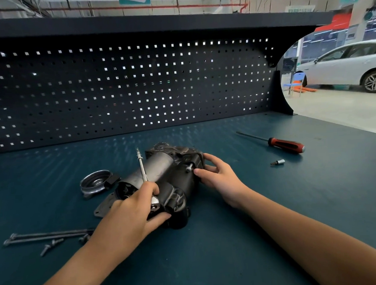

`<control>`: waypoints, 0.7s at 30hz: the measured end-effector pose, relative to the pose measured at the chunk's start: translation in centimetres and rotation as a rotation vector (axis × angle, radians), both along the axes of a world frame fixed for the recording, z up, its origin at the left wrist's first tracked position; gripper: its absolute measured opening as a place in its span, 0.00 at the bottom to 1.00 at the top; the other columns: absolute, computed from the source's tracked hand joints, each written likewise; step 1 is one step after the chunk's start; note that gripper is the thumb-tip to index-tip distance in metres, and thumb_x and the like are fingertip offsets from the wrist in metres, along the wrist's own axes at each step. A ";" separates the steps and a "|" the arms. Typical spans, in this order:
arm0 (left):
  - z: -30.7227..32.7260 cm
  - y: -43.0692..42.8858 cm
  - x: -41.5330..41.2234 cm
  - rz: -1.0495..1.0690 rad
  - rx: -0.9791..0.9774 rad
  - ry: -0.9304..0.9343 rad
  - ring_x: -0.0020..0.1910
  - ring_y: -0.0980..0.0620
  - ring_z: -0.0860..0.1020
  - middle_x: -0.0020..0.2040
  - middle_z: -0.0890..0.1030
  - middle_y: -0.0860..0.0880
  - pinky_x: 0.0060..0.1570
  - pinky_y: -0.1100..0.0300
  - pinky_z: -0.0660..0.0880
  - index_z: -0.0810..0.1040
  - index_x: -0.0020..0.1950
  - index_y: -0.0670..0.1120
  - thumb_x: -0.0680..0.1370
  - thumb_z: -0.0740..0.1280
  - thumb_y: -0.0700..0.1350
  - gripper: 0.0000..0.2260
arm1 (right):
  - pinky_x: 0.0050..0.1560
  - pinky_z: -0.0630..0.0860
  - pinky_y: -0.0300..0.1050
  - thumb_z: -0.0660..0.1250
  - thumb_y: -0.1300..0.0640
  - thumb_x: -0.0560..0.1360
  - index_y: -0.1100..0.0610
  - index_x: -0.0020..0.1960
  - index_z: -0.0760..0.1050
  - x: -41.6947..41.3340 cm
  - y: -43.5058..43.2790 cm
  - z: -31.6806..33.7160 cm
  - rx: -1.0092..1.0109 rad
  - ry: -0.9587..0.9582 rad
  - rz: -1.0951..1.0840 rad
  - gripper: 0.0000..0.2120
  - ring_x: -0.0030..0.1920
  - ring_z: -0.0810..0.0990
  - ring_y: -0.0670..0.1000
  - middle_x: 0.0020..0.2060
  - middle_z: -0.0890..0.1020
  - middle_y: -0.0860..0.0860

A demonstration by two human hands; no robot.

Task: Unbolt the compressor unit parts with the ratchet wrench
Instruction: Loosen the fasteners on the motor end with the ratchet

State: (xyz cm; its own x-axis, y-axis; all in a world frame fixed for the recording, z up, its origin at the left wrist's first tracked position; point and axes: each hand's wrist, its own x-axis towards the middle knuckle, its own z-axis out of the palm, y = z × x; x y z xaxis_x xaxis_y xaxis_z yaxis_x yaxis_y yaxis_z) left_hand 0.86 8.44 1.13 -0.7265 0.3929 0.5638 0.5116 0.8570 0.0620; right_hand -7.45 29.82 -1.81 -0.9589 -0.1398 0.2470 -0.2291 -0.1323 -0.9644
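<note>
Here, unit (162, 172): it lies on its side in the middle of the bench (211, 251), its grey cylinder pointing to the near left and its black end to the right.
Stud (189, 167): a small silver one, standing out of the black end.
Ratchet (143, 171): its head is low at the unit's near end and its thin handle stands up and away.
Left hand (129, 212): the fingers are curled round the ratchet near its head; the thumb presses on the unit's near end.
Right hand (217, 175): the fingers are curved round the black end and the thumb is just beside the stud.
Cover (96, 181): round and silver, lying just left of the unit.
Bolts (49, 235): two long ones and some short ones, on the bench at the near left, apart from the unit.
Screwdriver (286, 145): red and black handle, lying well to the right.
Bit (278, 162): small, near the screwdriver's handle.
Pegboard (135, 90): dark, standing behind the bench.
Car (343, 66): white, far behind at the right.
</note>
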 end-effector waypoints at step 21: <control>-0.8 -0.4 -0.5 -0.122 0.015 0.177 0.26 0.55 0.78 0.48 0.83 0.47 0.29 0.67 0.69 0.69 0.51 0.44 0.59 0.80 0.44 0.27 | 0.36 0.75 0.29 0.64 0.61 0.77 0.43 0.51 0.73 0.2 0.1 0.2 0.047 0.024 0.009 0.13 0.41 0.81 0.35 0.40 0.84 0.36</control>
State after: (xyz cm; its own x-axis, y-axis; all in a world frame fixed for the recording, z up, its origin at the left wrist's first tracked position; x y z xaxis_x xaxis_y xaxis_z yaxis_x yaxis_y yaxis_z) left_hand 0.34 8.07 0.34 -0.5632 0.4623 0.6849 0.6153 0.7879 -0.0259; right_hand -7.22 29.91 -1.64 -0.9514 -0.1608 0.2626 -0.2510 -0.0891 -0.9639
